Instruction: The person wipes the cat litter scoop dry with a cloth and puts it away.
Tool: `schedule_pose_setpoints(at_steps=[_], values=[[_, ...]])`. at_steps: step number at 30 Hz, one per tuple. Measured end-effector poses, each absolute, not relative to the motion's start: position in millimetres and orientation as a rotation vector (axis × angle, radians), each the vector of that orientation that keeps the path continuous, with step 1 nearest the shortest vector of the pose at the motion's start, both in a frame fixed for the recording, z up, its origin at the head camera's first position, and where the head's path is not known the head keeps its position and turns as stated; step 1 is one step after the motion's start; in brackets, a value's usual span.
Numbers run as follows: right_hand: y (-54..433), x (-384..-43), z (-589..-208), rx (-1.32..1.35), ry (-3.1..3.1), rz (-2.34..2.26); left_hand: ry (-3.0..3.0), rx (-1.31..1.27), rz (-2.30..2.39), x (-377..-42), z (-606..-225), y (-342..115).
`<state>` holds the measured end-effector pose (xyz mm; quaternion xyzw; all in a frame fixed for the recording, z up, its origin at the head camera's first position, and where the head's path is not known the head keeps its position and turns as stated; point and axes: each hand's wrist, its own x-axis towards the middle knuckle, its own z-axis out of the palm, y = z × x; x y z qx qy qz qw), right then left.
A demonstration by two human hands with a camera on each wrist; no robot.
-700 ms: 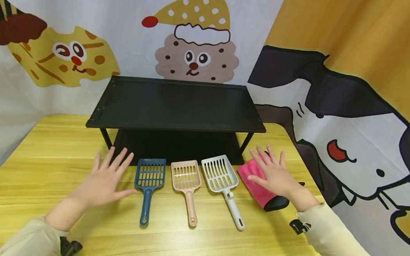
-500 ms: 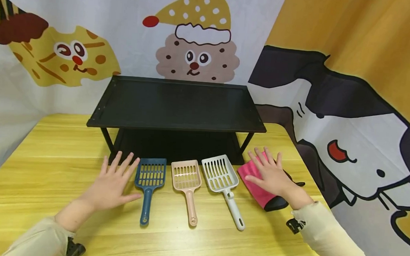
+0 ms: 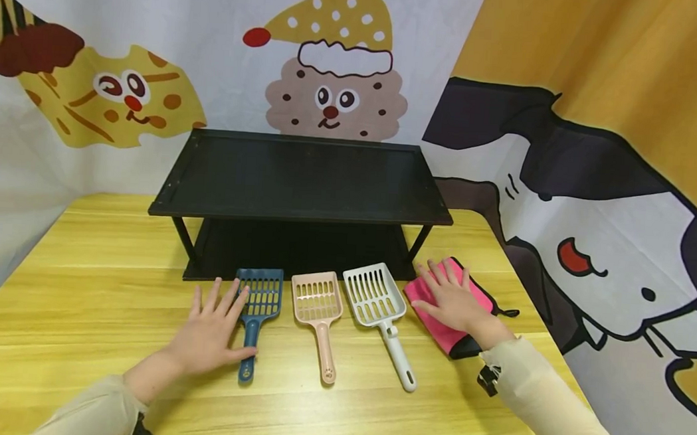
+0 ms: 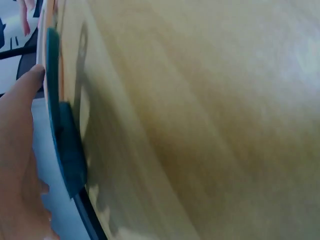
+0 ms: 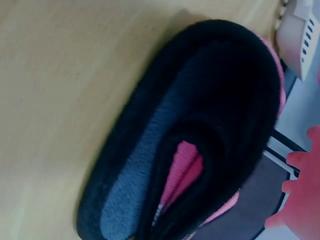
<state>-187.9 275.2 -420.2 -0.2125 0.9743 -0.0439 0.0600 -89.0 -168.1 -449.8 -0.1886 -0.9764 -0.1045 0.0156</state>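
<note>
My left hand (image 3: 206, 338), fingers spread, hangs over the left side of a blue litter scoop (image 3: 251, 331). Its thumb crosses the scoop's handle in the head view. The left wrist view shows this hand (image 4: 17, 145) above the scoop (image 4: 70, 150), apart from it. Over a folded pink cloth (image 3: 438, 323) with black edging and a loop, my right hand (image 3: 454, 304) is spread out. In the right wrist view the cloth's black edge (image 5: 125, 110) lies well below the hand (image 5: 302, 187). A beige-pink litter scoop (image 3: 322, 329) and a light grey one (image 3: 391, 340) lie between the hands.
Behind the scoops stands a black two-tier rack (image 3: 303, 181), its lower shelf (image 3: 299, 244) close to the scoop heads. Everything is on a yellow wood-grain table (image 3: 100, 262). A printed curtain (image 3: 158, 6) hangs behind and to the right.
My left hand has moved right and nearer me, from beside the blue scoop to over it. My right hand has shifted slightly left and nearer me above the cloth. The scoops have not moved.
</note>
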Motion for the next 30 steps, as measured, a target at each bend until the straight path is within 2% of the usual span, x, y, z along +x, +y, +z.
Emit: schedule_pose_setpoints(at_steps=[7, 18, 30], values=[[277, -192, -434, -0.622, 2.917, -0.129, -3.046, -0.525, -0.327, -88, -453, -164], [277, -196, -436, -0.647, 2.935, -0.011, -3.138, -0.364, -0.525, -87, -449, -177], [271, -198, -439, -0.705, 3.077, -0.087, -3.132, -0.381, -0.846, -88, -444, -183]])
